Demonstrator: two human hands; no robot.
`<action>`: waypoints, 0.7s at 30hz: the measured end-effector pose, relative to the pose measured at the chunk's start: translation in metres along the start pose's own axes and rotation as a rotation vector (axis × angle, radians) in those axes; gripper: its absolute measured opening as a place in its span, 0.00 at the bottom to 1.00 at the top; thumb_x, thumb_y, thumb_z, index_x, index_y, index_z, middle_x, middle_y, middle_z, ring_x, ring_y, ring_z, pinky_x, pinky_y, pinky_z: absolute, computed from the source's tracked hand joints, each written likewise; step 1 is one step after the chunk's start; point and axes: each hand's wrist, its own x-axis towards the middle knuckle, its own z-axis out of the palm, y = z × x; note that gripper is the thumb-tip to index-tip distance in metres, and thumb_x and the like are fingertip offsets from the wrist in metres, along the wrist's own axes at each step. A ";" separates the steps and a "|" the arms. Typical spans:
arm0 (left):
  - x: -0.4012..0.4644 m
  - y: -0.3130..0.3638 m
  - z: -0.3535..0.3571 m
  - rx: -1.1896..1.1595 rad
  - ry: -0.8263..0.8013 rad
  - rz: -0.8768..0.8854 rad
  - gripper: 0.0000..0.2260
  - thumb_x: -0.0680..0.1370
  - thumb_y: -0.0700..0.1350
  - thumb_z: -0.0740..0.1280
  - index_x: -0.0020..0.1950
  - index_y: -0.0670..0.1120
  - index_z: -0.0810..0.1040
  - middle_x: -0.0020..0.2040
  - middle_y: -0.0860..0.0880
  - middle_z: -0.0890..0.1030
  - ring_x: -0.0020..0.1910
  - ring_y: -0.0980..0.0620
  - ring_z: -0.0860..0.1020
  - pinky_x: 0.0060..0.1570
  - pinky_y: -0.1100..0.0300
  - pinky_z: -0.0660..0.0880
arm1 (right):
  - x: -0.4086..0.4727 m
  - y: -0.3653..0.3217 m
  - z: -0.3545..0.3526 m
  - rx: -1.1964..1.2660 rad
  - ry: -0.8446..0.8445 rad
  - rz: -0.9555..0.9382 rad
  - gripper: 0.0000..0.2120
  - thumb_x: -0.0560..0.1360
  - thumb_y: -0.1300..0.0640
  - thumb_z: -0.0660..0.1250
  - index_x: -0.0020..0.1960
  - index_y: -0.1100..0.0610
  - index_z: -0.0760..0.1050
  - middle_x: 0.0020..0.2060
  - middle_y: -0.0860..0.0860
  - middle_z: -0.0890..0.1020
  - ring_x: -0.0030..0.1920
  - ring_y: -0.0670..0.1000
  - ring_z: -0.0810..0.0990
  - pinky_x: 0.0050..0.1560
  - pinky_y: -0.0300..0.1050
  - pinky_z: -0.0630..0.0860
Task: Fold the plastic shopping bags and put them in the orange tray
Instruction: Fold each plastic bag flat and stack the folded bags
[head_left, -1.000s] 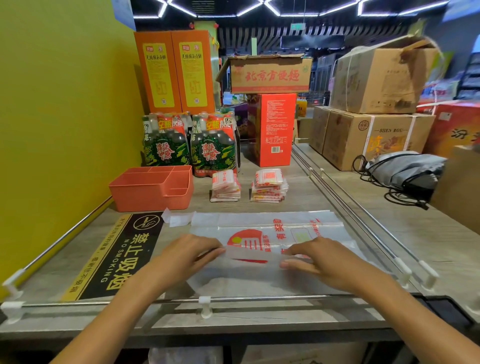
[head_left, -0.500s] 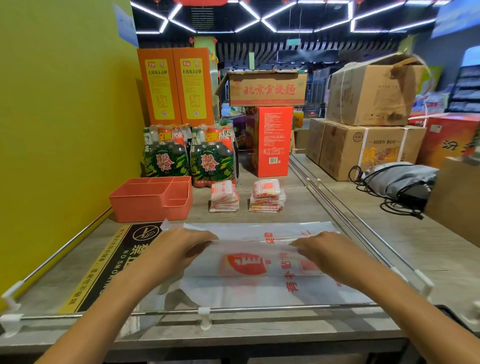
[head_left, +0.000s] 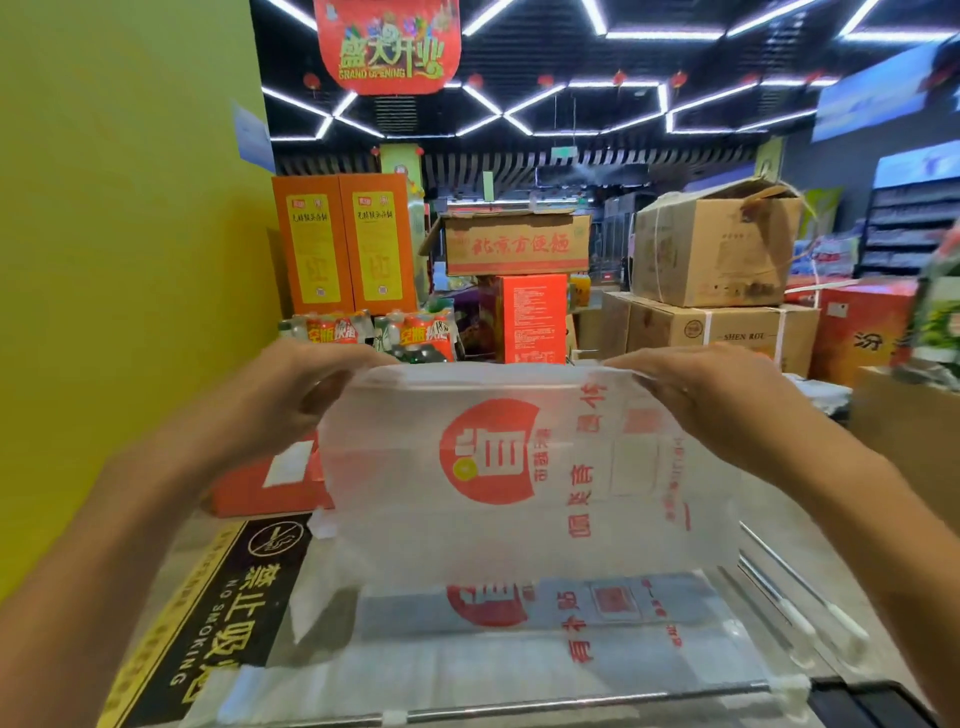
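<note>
A translucent white plastic shopping bag, printed with a red circular logo and red lettering, is held up by its top edge above the counter, its lower part trailing flat toward the counter's near edge (the print there shows through, blurred). Behind it, the orange tray sits by the counter's left edge, mostly hidden by the bag.

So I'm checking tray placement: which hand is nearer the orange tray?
Left. The left hand grips the bag's top corner just above the orange tray; the right hand grips the opposite corner, farther off.
</note>
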 end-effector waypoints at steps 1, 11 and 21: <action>0.007 -0.001 0.001 0.000 -0.017 -0.033 0.30 0.72 0.23 0.67 0.69 0.47 0.79 0.32 0.56 0.68 0.35 0.60 0.73 0.35 0.70 0.70 | 0.006 0.001 0.001 -0.013 -0.018 0.018 0.18 0.82 0.55 0.64 0.69 0.43 0.75 0.56 0.48 0.85 0.54 0.55 0.85 0.46 0.51 0.81; 0.025 -0.071 0.132 -0.144 -0.436 -0.295 0.28 0.77 0.34 0.65 0.71 0.59 0.73 0.66 0.52 0.78 0.56 0.56 0.78 0.48 0.56 0.81 | 0.022 0.043 0.135 -0.078 -0.412 0.073 0.18 0.83 0.59 0.61 0.70 0.46 0.74 0.59 0.50 0.83 0.50 0.49 0.81 0.38 0.33 0.68; -0.043 -0.084 0.227 -0.022 -0.616 -0.252 0.09 0.80 0.50 0.67 0.57 0.65 0.79 0.64 0.54 0.80 0.64 0.51 0.77 0.64 0.55 0.72 | -0.041 0.070 0.217 0.155 -0.663 0.137 0.27 0.81 0.48 0.66 0.78 0.42 0.63 0.76 0.43 0.67 0.73 0.47 0.69 0.71 0.38 0.65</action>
